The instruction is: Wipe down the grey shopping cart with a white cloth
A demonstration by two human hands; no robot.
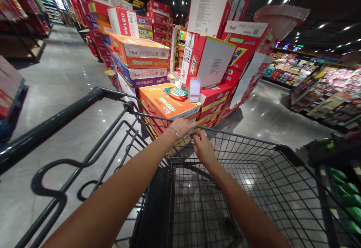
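We see the two hands close together at the rim of a wire shopping cart (287, 155). The right hand (204, 147) pinches a small pale scrap (192, 133), too small to identify, between thumb and fingers. The left hand (183, 127), with a bracelet (175, 132) at its wrist, lies palm down just beside the scrap; we cannot tell whether its fingers grip it. Beyond the rim we note an orange carton (166, 101) beside stacked red cartons (216, 97).
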